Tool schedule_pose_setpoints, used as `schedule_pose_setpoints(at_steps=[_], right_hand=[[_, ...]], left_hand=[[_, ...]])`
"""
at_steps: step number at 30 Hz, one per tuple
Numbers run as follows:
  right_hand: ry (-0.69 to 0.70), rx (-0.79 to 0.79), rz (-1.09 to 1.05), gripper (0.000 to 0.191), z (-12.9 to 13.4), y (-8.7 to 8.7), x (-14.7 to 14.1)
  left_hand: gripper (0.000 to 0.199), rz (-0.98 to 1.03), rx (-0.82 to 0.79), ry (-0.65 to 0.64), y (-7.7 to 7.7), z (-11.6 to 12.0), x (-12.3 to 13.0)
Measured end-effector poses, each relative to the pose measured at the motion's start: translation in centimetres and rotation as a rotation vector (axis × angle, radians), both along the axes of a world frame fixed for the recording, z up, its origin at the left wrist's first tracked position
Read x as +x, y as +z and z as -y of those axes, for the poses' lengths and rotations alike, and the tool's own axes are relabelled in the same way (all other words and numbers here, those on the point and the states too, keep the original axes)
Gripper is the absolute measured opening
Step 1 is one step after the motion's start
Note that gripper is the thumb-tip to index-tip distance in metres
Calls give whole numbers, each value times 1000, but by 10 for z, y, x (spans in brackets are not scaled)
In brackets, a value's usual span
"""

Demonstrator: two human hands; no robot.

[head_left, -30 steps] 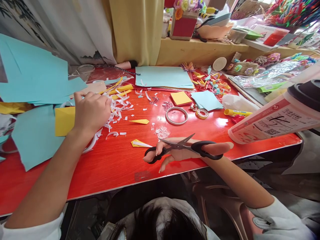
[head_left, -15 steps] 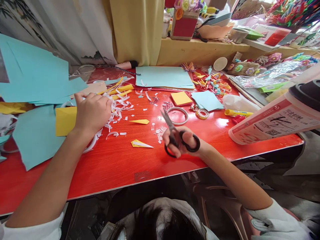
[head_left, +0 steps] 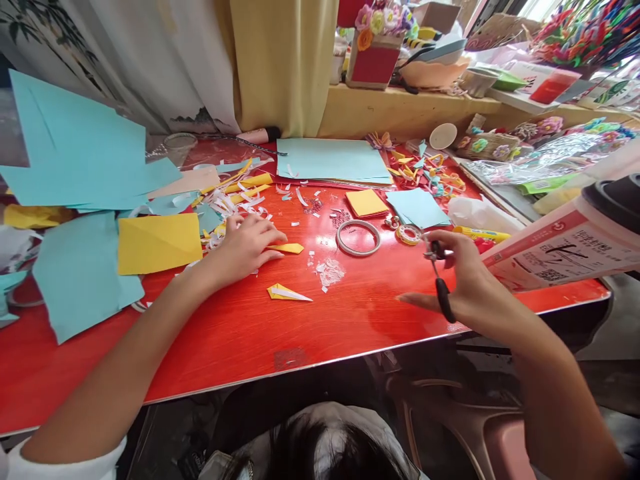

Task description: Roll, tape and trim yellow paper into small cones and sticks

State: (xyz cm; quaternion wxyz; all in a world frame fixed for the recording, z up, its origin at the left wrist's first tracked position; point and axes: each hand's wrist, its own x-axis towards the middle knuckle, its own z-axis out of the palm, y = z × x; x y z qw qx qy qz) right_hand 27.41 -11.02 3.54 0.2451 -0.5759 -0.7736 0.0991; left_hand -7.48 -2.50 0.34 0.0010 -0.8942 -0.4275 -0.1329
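Note:
On the red table, my left hand (head_left: 245, 247) reaches over a slim folded yellow paper piece (head_left: 290, 249), thumb and forefinger apart on either side of its left end. Whether the fingertips press on it I cannot tell. Nearer the table's front edge lies a second folded piece, yellow and white (head_left: 287, 293). Over the right side, my right hand (head_left: 465, 287) holds black-handled scissors (head_left: 443, 300), its thumb stretched out to the left. The scissors are seen edge-on and the fingers partly hide them. A yellow paper sheet (head_left: 159, 244) lies left of my left hand.
Blue paper sheets (head_left: 83, 267) cover the left side. A tape ring (head_left: 359, 238), a small tape roll (head_left: 409, 234), yellow squares (head_left: 367, 203) and blue squares (head_left: 418, 207) lie mid-table. A large tilted cup (head_left: 560, 240) stands at the right. White paper scraps (head_left: 330, 272) are scattered about.
My left hand has moved right, from the yellow sheet to the folded yellow piece. My right hand has carried the scissors right, and they are now turned edge-on.

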Motion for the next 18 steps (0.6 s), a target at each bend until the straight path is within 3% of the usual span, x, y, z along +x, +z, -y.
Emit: schedule_pose_setpoints(at_steps=[5,10,14,18], right_hand=[[-113,-81,48,85,-1,-17,32],[-127,-292,71,43,-4,-20,30],[-166,-135,207,30,-2,-12,19],[-245,99,226,25,1,-4,1]], left_hand=[[23,69,89,-18,-6,1,5],[24,60,155,20,-3,0,3],[22,-20,122,-34,-5,-1,0],[25,-23,213,-37,0,3,3]])
